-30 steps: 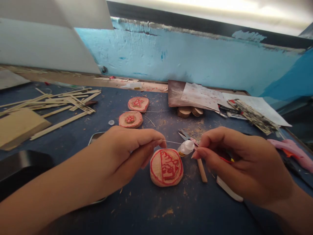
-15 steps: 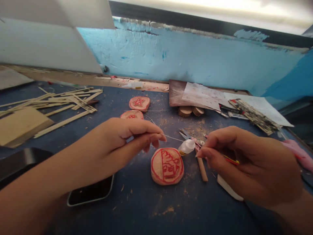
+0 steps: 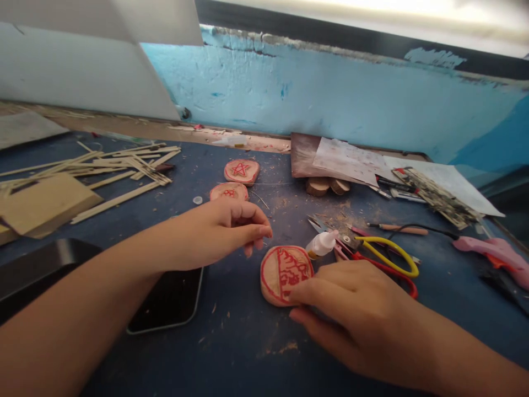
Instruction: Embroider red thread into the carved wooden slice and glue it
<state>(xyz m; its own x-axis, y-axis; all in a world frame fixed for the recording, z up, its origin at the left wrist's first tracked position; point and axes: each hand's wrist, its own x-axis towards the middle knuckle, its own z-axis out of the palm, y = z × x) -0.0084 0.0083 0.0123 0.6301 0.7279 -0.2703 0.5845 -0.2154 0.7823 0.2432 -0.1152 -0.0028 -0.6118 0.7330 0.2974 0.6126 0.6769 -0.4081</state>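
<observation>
- Blue-painted wall (image 3: 330, 94) runs behind a dark blue worktop (image 3: 248, 353) strewn with sawdust.
- On it, near the middle, the wood slice with a red pattern (image 3: 281, 270) lies flat.
- Right hand (image 3: 351, 314) lies palm down over the slice's near right edge. Its fingers are close together with the tips on the wood and the thumb is just beside the rim. Whether they grip the slice I cannot tell.
- Left hand (image 3: 223, 231) hovers just left of the slice and apart from it. Its thumb and fingers are pinched narrow, and anything between them is too fine to see.
- Just behind the slice, a small white glue bottle (image 3: 322, 243) lies on its side. Scissors with yellow and red handles (image 3: 388, 256) lie beside it, partly hidden by the right hand.
- Under the left wrist, a phone (image 3: 169, 300) lies with its screen dark.
- Further back lie a star-marked slice (image 3: 242, 171) and a second red-marked slice (image 3: 228, 192), which the left hand's knuckles partly cover. A small clear cap (image 3: 198, 200) sits nearby.
- To the left, wooden sticks (image 3: 124, 168) lie in a loose heap beside a cardboard block (image 3: 45, 204).
- To the right, papers (image 3: 347, 160) overlap plain wood rounds (image 3: 326, 186). A pink glue gun (image 3: 491, 251) lies at the far edge.
</observation>
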